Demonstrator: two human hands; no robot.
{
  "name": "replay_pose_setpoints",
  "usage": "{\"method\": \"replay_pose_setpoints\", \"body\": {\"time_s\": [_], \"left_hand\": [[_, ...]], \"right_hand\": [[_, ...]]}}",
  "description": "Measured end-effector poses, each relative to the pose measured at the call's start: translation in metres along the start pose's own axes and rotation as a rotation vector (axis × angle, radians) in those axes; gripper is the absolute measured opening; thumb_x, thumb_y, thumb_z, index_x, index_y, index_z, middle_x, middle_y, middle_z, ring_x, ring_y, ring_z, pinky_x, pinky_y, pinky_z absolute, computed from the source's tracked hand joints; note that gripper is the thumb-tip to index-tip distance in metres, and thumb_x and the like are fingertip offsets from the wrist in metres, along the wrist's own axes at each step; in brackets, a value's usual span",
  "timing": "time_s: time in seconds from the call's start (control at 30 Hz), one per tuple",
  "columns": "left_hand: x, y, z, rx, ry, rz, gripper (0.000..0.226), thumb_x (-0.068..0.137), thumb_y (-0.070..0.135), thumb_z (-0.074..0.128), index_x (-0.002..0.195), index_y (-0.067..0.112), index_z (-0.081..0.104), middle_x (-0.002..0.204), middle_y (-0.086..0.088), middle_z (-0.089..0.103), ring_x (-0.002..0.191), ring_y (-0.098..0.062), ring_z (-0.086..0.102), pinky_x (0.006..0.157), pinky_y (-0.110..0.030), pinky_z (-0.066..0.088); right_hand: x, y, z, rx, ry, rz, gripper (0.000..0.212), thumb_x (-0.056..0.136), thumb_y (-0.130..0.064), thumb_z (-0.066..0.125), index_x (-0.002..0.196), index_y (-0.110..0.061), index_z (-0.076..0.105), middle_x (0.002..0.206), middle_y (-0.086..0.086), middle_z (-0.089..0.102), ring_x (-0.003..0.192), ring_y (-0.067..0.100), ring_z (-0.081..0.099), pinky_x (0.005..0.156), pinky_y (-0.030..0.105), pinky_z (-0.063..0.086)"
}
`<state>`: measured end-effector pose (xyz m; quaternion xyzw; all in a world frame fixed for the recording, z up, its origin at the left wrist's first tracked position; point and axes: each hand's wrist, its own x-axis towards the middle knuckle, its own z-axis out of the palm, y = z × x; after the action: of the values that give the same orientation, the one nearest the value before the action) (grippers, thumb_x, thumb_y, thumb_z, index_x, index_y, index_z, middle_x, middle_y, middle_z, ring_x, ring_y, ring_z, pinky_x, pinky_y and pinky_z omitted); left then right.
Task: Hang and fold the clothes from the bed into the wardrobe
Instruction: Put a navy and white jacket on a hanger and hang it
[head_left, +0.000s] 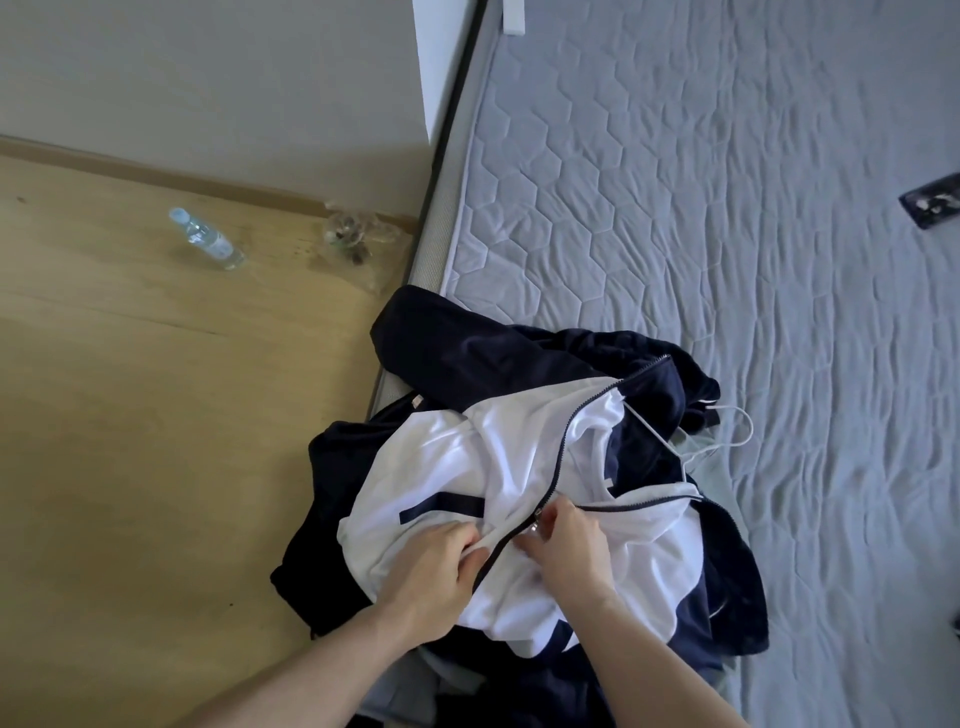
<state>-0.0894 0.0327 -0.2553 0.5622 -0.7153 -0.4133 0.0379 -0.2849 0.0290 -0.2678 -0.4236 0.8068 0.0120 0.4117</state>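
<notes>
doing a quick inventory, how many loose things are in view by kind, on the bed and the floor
Jackets: 1, navy and white jacket
Hangers: 1, white hanger
Bottles: 1, clear bottle
Plastic bags: 1, clear bag
Dark objects at the bed's right edge: 1, dark object
Total: 5

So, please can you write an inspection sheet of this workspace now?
Surface: grey quilted mattress, mostly bare.
Job's things: navy and white zip jacket at the mattress edge; white wire hanger partly inside it.
Clutter: clear plastic bottle and crumpled clear wrapper on the wooden floor; dark flat object on the mattress.
Grippers: left hand grips white fabric; right hand pinches the zip.
Cables: nothing seen.
Surroundings: white wall.
</notes>
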Motion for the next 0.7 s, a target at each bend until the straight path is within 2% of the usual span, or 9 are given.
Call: {"method": "replay_pose_setpoints", "body": {"time_s": [0.07,0.17,0.3,0.37,0.43,0.5,0.6,0.7], "left_hand": [[-0.001,-0.004,0.002,0.002,0.001,-0.009,0.038,0.101,0.035,0.05,0.068,0.025,0.036,0.063,0.009,0.043,0.067,-0.013,0.041,0.062,-0.027,0.028],[0.0,-0.006,0.005,0.01,-0.01,-0.011,0.036,0.101,0.038,0.049,0.071,0.021,0.04,0.066,0.007,0.047,0.068,-0.013,0.043,0.062,-0.029,0.031],[-0.001,-0.005,0.007,0.016,-0.008,-0.007,0.038,0.101,0.038,0.048,0.068,0.025,0.034,0.064,0.011,0.044,0.066,-0.007,0.041,0.061,-0.023,0.028],[-0.002,-0.005,0.007,0.015,0.005,-0.013,0.04,0.1,0.036,0.049,0.066,0.028,0.03,0.061,0.012,0.039,0.065,-0.005,0.039,0.06,-0.019,0.028],[-0.004,-0.003,0.007,0.028,0.025,-0.036,0.037,0.098,0.035,0.05,0.066,0.028,0.034,0.061,0.013,0.039,0.066,-0.008,0.04,0.061,-0.021,0.028],[-0.006,-0.003,0.007,0.053,0.049,-0.069,0.034,0.096,0.034,0.052,0.066,0.029,0.037,0.062,0.014,0.04,0.067,-0.009,0.042,0.062,-0.022,0.028],[-0.009,-0.008,0.002,0.091,0.057,-0.091,0.039,0.096,0.029,0.055,0.065,0.032,0.032,0.065,0.016,0.042,0.068,-0.008,0.045,0.063,-0.024,0.034],[-0.016,-0.019,-0.008,0.175,0.019,-0.088,0.028,0.097,0.026,0.053,0.071,0.028,0.042,0.075,0.014,0.05,0.073,-0.011,0.05,0.066,-0.026,0.036]], "right_hand": [[0.0,0.002,0.002,-0.061,0.031,-0.032,0.023,0.092,-0.038,0.071,0.096,-0.022,0.055,0.084,-0.009,0.064,0.076,0.017,0.06,0.07,0.032,0.048],[-0.002,0.003,0.007,-0.063,0.039,-0.071,0.02,0.097,-0.038,0.065,0.101,-0.02,0.057,0.093,-0.006,0.068,0.088,0.022,0.066,0.075,0.035,0.051],[-0.003,0.004,0.014,-0.04,0.025,0.001,0.014,0.101,-0.029,0.056,0.106,-0.018,0.063,0.098,-0.002,0.066,0.091,0.023,0.064,0.082,0.038,0.053],[-0.002,0.003,0.016,-0.063,0.019,0.025,0.014,0.101,-0.022,0.05,0.104,-0.015,0.062,0.099,0.001,0.067,0.093,0.025,0.064,0.083,0.038,0.052],[-0.002,-0.001,0.015,-0.088,0.009,0.018,0.016,0.101,-0.021,0.044,0.095,-0.015,0.058,0.099,0.002,0.065,0.096,0.025,0.063,0.083,0.037,0.05],[-0.004,-0.006,0.01,-0.087,0.019,-0.01,0.022,0.102,-0.022,0.04,0.084,-0.019,0.053,0.098,0.0,0.062,0.091,0.023,0.058,0.079,0.036,0.045],[-0.008,-0.004,-0.015,-0.1,0.093,-0.056,0.031,0.098,-0.021,0.044,0.067,-0.026,0.046,0.084,-0.005,0.06,0.075,0.022,0.055,0.066,0.037,0.04],[-0.007,0.014,-0.06,-0.198,0.18,-0.076,0.033,0.093,-0.02,0.05,0.062,-0.026,0.043,0.076,-0.004,0.06,0.061,0.017,0.05,0.055,0.035,0.035]]}}
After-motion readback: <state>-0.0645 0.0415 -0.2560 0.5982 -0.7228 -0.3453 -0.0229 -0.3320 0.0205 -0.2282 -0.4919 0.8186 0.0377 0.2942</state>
